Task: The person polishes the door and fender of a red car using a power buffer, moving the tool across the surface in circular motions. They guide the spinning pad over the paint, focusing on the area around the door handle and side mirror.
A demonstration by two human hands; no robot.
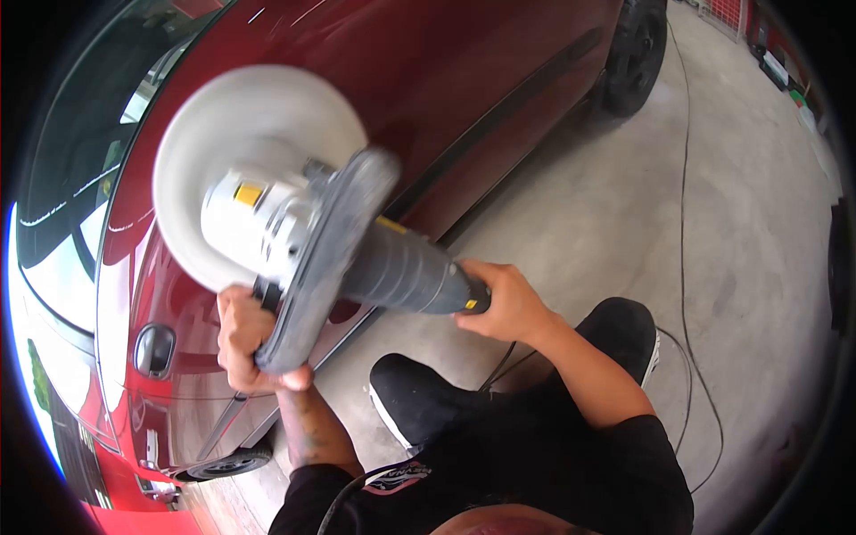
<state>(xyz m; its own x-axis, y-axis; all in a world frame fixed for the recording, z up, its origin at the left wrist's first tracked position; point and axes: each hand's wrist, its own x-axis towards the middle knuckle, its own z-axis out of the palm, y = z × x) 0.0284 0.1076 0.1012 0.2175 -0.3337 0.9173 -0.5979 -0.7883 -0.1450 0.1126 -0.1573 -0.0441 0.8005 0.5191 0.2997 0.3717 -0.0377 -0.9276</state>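
Observation:
Both hands hold a car polisher (401, 267) with a grey body and a silver head. Its large white pad (267, 102) overlaps the side of the dark red car (464, 71) in this view and looks blurred. My left hand (245, 343) is closed around the lower end of the grey bail handle (325, 254), near the head. At the rear of the body, my right hand (506, 303) wraps the end of the grip. A door handle (155, 349) on the car sits just left of my left hand.
A black cable (684, 178) runs along the concrete floor (571, 214) on the right. My bent knees (615, 325) are below the polisher. A car wheel (637, 53) stands at the top, another wheel (227, 465) at lower left. Assorted items lie along the right wall.

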